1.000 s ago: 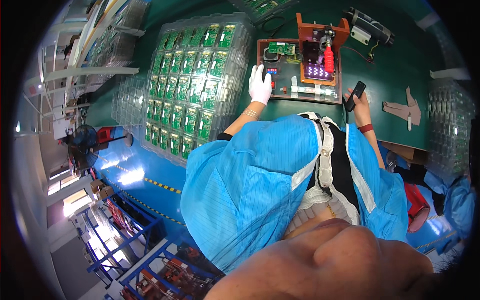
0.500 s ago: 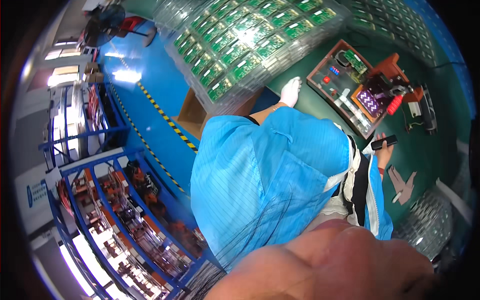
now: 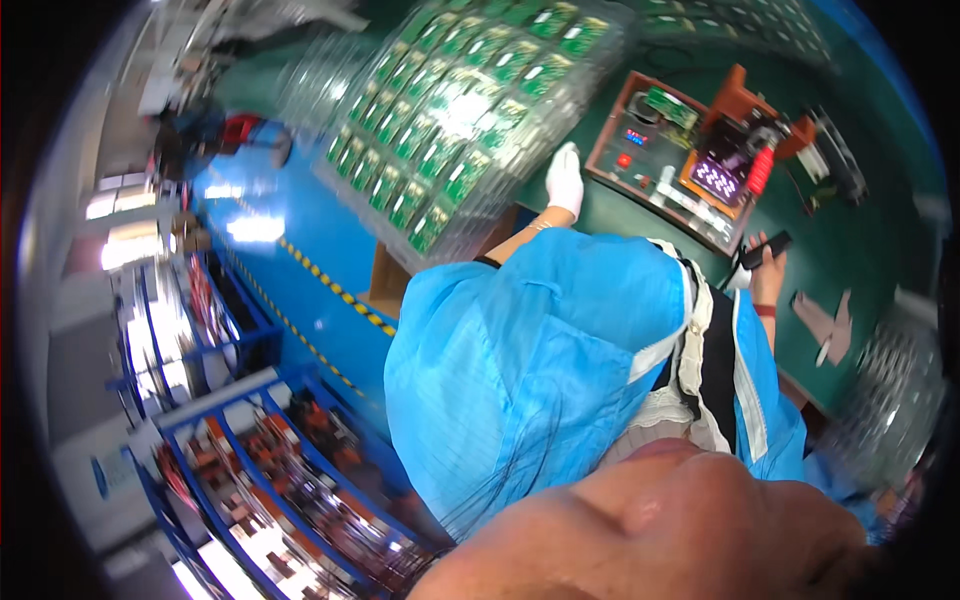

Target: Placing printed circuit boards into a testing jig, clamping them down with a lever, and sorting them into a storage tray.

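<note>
A slim black handheld device (image 3: 768, 250) lies slantwise in the right hand (image 3: 767, 274), just beside the near corner of an orange-brown framed box (image 3: 655, 156), which sits angled on the green tabletop (image 3: 640, 226), its display panel (image 3: 716, 178) lit beside a red-handled clamp (image 3: 762, 172).

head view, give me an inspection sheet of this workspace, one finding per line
Surface: green table, visible between the things on it
Job's things: brown-framed fixture with red-handled clamp and lit panel; black handheld device; clear trays holding green circuit boards
Clutter: flat beige item; black cylinder
Left hand: white-gloved, between trays and fixture, contact unclear
Right hand: bare, holding the black handheld device
Cables: thin wire near the cylinder, blurred
Surroundings: blue floor, yellow-and-black tape, blue rack
</note>
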Action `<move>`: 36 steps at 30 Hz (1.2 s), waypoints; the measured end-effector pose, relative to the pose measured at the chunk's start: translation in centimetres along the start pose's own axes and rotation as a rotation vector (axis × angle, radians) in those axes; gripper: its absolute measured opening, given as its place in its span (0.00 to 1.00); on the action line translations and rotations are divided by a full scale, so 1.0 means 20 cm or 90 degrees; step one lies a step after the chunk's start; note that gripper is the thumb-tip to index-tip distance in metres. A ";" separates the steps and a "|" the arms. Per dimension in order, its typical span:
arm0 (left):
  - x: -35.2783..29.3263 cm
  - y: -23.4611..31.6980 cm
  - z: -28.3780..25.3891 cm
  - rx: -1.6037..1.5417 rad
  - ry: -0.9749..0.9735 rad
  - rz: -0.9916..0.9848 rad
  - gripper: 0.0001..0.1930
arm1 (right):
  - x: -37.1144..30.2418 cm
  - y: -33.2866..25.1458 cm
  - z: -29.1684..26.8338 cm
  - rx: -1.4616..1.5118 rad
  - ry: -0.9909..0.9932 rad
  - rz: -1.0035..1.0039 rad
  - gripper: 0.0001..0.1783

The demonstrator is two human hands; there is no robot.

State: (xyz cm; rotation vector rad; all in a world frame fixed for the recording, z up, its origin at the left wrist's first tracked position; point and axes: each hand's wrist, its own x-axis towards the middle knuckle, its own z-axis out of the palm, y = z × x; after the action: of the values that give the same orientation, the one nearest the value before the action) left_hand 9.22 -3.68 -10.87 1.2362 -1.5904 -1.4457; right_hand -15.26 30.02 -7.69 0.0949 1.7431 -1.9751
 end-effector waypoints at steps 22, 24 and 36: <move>0.03 0.39 0.35 0.283 -0.167 0.396 0.18 | -0.22 -0.05 0.09 0.012 0.122 0.003 0.20; 0.03 0.39 0.35 0.277 -0.171 0.376 0.18 | -0.21 -0.07 0.11 0.005 0.116 0.002 0.20; 0.04 0.39 0.33 0.289 -0.180 0.383 0.18 | -0.17 -0.08 0.09 0.013 0.116 -0.001 0.21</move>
State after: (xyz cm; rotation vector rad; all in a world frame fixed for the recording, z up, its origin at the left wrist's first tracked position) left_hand 1.23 -2.39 -4.65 0.6783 -2.3216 -0.9239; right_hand -12.46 29.47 -4.59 0.2886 1.8355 -2.0404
